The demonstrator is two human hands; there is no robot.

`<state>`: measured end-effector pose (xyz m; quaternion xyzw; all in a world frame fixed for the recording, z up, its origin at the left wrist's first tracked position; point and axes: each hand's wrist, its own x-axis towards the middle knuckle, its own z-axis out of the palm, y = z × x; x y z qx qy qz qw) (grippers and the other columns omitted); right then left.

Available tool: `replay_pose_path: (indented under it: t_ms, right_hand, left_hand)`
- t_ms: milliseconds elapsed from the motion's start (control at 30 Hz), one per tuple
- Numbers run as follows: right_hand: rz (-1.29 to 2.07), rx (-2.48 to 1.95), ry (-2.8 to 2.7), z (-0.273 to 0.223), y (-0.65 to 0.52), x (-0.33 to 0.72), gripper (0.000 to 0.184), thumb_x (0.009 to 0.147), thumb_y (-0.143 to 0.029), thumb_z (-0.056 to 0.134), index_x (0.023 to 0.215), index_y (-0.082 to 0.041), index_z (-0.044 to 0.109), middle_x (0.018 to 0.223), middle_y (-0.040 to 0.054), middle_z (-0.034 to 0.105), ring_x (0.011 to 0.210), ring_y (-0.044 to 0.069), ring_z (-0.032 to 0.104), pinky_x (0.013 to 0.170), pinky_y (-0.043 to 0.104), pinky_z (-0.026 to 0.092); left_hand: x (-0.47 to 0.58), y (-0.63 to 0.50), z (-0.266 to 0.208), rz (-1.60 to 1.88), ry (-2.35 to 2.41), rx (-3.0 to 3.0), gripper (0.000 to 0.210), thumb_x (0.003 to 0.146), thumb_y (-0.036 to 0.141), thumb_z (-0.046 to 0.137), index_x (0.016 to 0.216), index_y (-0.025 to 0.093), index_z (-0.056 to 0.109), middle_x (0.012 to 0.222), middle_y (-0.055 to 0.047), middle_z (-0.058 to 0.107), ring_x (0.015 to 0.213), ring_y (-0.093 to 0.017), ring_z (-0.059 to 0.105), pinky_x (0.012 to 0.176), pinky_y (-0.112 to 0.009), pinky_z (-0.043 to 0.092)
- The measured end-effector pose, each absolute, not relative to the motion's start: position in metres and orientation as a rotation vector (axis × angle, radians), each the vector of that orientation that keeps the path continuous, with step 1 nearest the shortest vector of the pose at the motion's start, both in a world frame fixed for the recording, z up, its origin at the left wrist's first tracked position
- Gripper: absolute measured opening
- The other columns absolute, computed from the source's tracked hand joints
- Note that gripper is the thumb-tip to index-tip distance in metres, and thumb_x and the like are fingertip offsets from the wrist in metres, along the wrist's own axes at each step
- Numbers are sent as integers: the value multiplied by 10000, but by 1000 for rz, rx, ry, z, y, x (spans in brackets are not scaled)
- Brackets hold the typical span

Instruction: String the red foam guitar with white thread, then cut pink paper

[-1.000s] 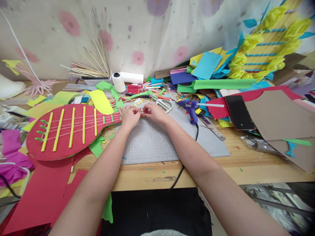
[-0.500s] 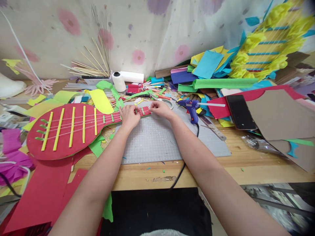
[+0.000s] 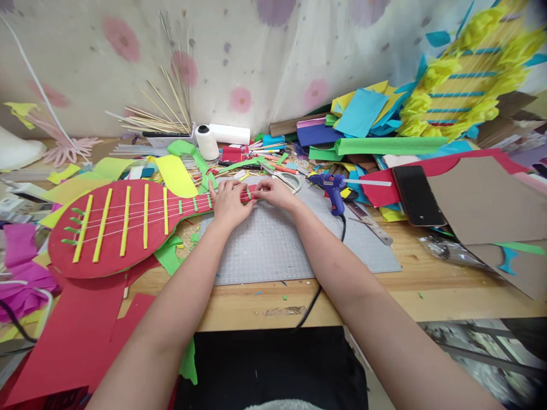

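A red craft guitar (image 3: 113, 242) lies flat at the left, with yellow strips across its body, green strips on its neck and white strings along its length. My left hand (image 3: 231, 204) is laid over the neck near its narrow end, fingers across it and thumb at the near side. Beside it, my right hand (image 3: 276, 193) pinches at the neck's tip with thumb and forefinger together, where the strings end. What sits between those fingertips is very thin, seemingly a string end. Part of the neck is hidden under my hands.
A grey cutting mat (image 3: 265, 250) lies under the neck. Right of my hands are a purple glue gun (image 3: 335, 191) with its black cord, a metal ruler (image 3: 371, 225) and a phone (image 3: 417, 195). Scissors (image 3: 290, 182) lie behind my right hand. A thread spool (image 3: 207, 142) stands further back.
My right hand has moved slightly left, closer to my left hand. My left hand has shifted a little right, its thumb now reaching towards the neck's tip. The guitar has barely moved.
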<state>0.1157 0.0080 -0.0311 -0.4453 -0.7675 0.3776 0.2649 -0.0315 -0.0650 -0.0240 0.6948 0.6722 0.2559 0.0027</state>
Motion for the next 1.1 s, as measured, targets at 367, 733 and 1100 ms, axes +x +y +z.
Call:
replay_pose_path:
  t_ms: [367, 733, 1100]
  right_hand:
    - [937, -1316, -2066, -26, 5, 116, 189, 692, -349, 606, 687, -161, 584, 590, -39, 462, 570, 95, 378, 555, 239, 267]
    - [825, -1383, -2064, -32, 9, 116, 176, 688, -331, 627, 688, -159, 591, 608, -32, 491, 586, 104, 412, 566, 247, 280]
    - [758, -1405, -2084, -26, 7, 114, 122, 687, -275, 617, 667, -159, 588, 627, -21, 518, 588, 103, 420, 569, 246, 276]
  left_hand:
    - [-35, -65, -25, 902, 2212, 2113, 114, 793, 320, 574, 723, 241, 618, 1059, -70, 583, 1172, -284, 453, 1148, -540, 34]
    - [-32, -58, -29, 893, 2222, 2042, 113, 738, 244, 589, 626, 225, 583, 1015, -64, 543, 1136, -272, 460, 1150, -487, 153]
    - [-29, -54, -29, 893, 2158, 2066, 136, 709, 154, 555, 593, 218, 529, 1003, -63, 552, 1111, -244, 472, 1157, -430, 167]
